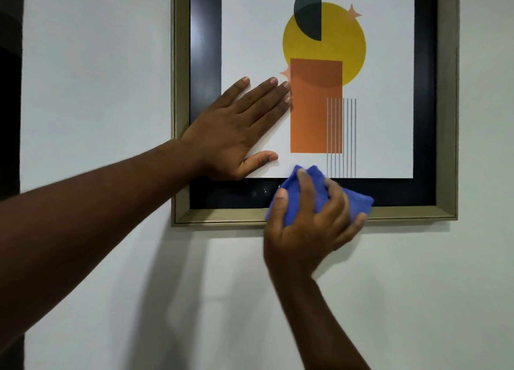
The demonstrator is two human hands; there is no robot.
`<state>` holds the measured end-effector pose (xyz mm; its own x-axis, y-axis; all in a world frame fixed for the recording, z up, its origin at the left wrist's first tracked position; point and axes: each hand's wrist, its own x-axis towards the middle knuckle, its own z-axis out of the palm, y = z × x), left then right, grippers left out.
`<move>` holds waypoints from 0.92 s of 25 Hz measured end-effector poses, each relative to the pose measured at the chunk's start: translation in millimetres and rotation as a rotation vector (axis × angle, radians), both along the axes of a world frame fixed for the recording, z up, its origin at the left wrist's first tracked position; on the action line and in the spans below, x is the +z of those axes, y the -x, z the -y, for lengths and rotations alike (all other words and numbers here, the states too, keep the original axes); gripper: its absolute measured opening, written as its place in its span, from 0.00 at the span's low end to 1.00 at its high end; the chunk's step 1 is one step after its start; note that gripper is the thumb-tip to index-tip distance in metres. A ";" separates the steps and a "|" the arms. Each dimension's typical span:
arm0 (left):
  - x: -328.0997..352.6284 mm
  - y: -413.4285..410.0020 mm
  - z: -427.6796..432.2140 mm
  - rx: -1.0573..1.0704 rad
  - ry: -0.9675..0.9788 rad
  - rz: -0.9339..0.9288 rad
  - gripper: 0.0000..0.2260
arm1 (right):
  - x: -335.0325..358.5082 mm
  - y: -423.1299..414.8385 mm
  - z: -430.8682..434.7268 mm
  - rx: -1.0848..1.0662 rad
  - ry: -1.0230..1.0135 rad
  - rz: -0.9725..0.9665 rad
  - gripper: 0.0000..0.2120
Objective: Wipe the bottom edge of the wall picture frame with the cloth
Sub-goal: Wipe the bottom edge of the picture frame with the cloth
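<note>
Here the right hand (308, 225), clutching the cloth (358, 202), should press evenly along the frame (219, 218) while the flat, empty left hand (236, 130) steadies it.

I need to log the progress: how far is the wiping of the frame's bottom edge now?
Done: cannot be judged; no visible dust or wiped trace. In hand: the right hand presses the blue cloth on the bottom edge of the frame, right of its middle, while the left hand lies flat on the picture. Left: which stretches remain is unclear.
</note>
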<state>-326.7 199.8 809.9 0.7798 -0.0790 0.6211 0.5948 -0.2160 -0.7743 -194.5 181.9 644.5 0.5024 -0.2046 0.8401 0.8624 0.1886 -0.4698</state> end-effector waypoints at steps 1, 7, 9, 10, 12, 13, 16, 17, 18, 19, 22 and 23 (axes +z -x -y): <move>0.0 0.1 0.5 -0.004 -0.002 0.000 0.36 | -6.8 4.6 -0.7 -0.014 0.023 0.106 0.20; -0.2 -0.5 0.8 -0.003 0.004 -0.001 0.35 | -2.7 15.9 0.1 0.033 -0.002 0.058 0.17; 1.0 -0.1 2.0 0.005 0.014 -0.002 0.35 | -9.8 28.7 -0.2 -0.002 0.044 0.218 0.16; 1.3 0.1 2.6 0.005 0.021 -0.005 0.35 | -15.3 21.8 0.9 -0.008 0.045 0.293 0.16; 1.1 0.6 3.2 0.006 0.026 -0.006 0.35 | -20.8 0.9 3.5 0.015 0.019 0.264 0.14; 0.9 0.2 3.6 0.005 0.025 -0.002 0.34 | -17.9 -2.2 3.8 0.031 0.001 0.176 0.13; -0.8 -1.5 4.0 0.010 0.035 0.014 0.34 | -2.0 30.1 3.9 0.050 0.011 0.123 0.11; -1.3 -1.5 4.0 0.014 0.036 0.014 0.34 | -2.3 44.1 2.9 0.046 0.039 0.226 0.11; -1.6 -1.4 4.0 0.017 0.037 0.012 0.34 | -6.0 52.2 2.6 0.046 0.059 0.332 0.12; -1.4 -0.9 4.2 0.019 0.038 0.009 0.34 | -10.0 50.0 2.7 0.054 0.075 0.412 0.12; 0.0 -0.1 6.3 0.030 0.059 0.003 0.35 | -19.4 3.9 4.3 0.003 0.065 0.461 0.13; -0.2 -0.5 7.0 0.039 0.070 0.002 0.35 | -21.0 -14.8 4.3 -0.033 0.044 0.429 0.13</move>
<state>-326.2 192.8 809.7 0.7799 -0.0048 0.6259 0.6057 -0.2465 -0.7565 -179.6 177.6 623.6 0.0993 -0.1737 0.9798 0.9866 0.1449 -0.0743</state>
